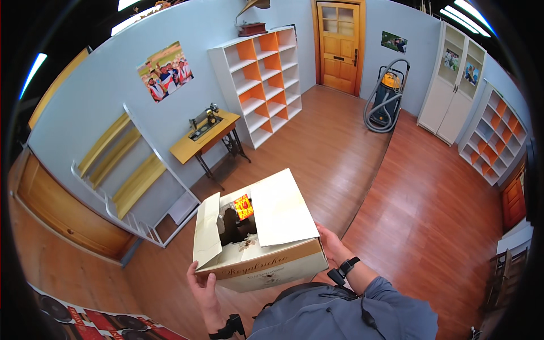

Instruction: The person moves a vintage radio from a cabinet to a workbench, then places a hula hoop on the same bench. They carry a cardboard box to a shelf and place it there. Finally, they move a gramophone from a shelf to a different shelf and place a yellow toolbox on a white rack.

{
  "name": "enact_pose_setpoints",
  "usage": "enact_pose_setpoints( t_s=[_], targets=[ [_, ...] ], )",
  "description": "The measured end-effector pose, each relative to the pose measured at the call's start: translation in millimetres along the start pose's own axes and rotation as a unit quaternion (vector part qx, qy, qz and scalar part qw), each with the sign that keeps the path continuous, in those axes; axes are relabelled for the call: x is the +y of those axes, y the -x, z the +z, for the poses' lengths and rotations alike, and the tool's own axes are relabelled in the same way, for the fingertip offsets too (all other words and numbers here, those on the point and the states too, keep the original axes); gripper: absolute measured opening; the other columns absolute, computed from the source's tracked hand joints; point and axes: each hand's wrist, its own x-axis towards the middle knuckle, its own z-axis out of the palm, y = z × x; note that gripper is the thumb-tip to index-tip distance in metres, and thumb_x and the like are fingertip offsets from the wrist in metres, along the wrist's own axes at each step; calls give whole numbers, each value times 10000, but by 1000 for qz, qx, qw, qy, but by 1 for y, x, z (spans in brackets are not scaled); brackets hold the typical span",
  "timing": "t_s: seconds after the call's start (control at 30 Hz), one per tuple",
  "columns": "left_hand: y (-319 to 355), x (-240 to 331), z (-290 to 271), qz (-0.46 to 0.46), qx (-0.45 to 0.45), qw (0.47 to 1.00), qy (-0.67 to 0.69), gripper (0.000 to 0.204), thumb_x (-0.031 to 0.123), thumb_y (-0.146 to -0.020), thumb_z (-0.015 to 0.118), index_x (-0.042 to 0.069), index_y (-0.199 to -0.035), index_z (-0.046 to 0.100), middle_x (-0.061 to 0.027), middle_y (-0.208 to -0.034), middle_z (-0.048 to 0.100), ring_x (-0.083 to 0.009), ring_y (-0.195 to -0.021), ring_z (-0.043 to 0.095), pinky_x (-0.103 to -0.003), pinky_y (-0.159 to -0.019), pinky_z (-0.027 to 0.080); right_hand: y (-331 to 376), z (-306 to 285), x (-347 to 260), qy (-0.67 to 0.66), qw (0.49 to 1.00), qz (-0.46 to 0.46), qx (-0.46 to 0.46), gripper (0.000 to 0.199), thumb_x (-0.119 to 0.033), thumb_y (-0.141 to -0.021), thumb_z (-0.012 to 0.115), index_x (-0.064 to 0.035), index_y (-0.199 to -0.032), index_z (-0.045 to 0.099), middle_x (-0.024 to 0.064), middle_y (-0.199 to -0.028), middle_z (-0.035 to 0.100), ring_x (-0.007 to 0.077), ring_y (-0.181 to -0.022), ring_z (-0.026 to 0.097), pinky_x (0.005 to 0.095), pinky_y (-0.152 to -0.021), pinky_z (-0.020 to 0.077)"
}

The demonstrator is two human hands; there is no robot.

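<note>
A cream cardboard box [297, 269] with a brown band is held up in front of my body. My left hand [204, 292] grips its near left corner, thumb on the front face. Against the right side presses my right hand [334, 245], its fingers partly hidden by the box. The top flaps are partly raised, leaving a gap in the middle. Through it show a red and yellow packet [243, 207] and dark contents that I cannot make out. Both wrists wear black straps with small devices.
A sewing machine table [187, 146] and a white shelf with wooden boards [136, 187] stand to the left. Ahead is a white and orange cube shelf [263, 85]. A vacuum cleaner [388, 96] stands near the wooden door [339, 51], with a white cabinet [450, 85] farther right.
</note>
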Motion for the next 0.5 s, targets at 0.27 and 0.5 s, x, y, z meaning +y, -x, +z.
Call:
enact_pose_setpoints(
  t_s=[0.27, 0.5],
  targets=[
    [-6, -10, -7, 6, 35, 999, 7, 569, -40, -883, 644, 65, -1415, 472, -77, -1310, 552, -192, -1213, 533, -339, -1061, 407, 10, 26, -1, 20, 1000, 20, 6, 672, -280, -1051, 497, -82, -1616, 192, 148, -1589, 363, 276, -1424, 413, 403, -1159, 378],
    [-23, -46, -13, -29, 37, 999, 23, 553, -59, -875, 653, 81, -1382, 483, -50, -1253, 560, -170, -1154, 542, -312, -994, 451, -28, 9, 7, 17, 998, 55, 18, 607, -267, -1060, 469, -70, -1597, 266, 134, -1572, 409, 255, -1433, 413, 394, -1156, 386]
  ],
)
